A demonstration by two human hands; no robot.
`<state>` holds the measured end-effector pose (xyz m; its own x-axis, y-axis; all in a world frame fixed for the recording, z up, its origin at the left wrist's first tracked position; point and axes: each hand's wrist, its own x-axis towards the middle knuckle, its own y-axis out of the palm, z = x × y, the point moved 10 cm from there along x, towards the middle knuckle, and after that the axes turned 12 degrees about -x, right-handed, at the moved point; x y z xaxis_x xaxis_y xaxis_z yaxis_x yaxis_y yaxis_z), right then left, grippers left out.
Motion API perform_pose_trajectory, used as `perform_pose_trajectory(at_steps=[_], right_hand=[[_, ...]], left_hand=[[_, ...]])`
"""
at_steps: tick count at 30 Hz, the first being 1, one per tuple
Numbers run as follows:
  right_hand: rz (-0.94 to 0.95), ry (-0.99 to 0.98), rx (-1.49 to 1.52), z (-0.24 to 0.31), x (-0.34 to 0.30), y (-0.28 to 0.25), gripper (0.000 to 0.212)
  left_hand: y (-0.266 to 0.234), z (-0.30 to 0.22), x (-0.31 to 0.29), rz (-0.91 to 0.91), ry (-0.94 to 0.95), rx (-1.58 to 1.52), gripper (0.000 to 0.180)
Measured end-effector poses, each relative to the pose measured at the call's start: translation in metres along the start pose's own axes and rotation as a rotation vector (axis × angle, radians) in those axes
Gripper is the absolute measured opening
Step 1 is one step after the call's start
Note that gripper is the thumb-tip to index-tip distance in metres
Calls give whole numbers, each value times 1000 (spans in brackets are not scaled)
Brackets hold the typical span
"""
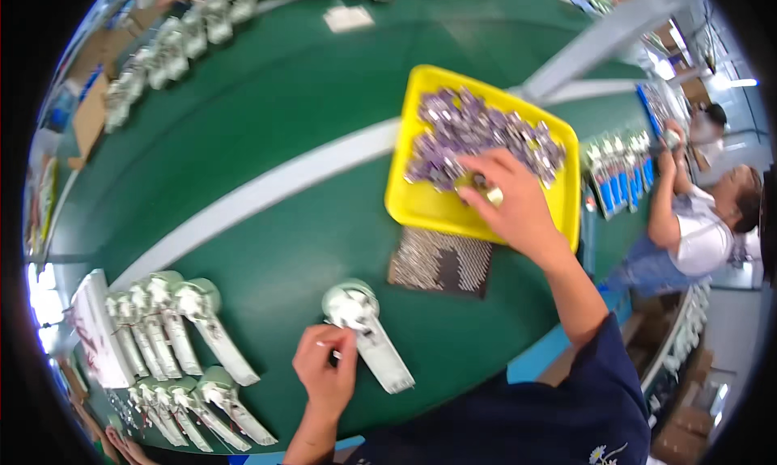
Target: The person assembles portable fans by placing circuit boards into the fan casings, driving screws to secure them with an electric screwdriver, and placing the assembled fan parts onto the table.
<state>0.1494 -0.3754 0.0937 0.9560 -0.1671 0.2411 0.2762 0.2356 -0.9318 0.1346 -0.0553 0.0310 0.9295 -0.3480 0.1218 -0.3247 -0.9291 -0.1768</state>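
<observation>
My right hand (514, 202) reaches over a yellow tray (421, 210), fingers curled around a small shiny yellowish part (494, 195) whose exact kind is unclear. Beneath its fingertips lies a heap of small silvery-purple metal parts (461, 129). Lower down, my left hand (325, 368) is closed in a pinch beside a pale handheld fan-like housing (384, 356), which has a round head and a long handle. What the left fingers pinch is too small to make out.
A dark block studded with rows of small metal pins (441, 259) lies against the tray's near side. Several similar housings (214, 327) stand in rows at the left. A grey metal post (607, 40) rises behind the tray. At right, another person (700, 214) handles parts.
</observation>
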Motion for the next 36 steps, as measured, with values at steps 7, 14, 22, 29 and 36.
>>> perform_pose_trajectory(at_steps=[7, 14, 22, 29, 36], right_hand=[[55, 80, 0, -10, 2, 25, 38], [-258, 451, 759, -57, -31, 27, 36], [275, 410, 1603, 77, -63, 81, 34], [481, 245, 1547, 109, -91, 93, 36], [513, 155, 1299, 103, -103, 103, 42]], left_hand=[[1, 11, -7, -11, -26, -56, 6], [1, 5, -9, -39, 68, -69, 9], [-4, 13, 0, -46, -35, -195, 7], [-1, 16, -8, -24, -79, -186, 8], [3, 41, -16, -9, -176, -192, 8]])
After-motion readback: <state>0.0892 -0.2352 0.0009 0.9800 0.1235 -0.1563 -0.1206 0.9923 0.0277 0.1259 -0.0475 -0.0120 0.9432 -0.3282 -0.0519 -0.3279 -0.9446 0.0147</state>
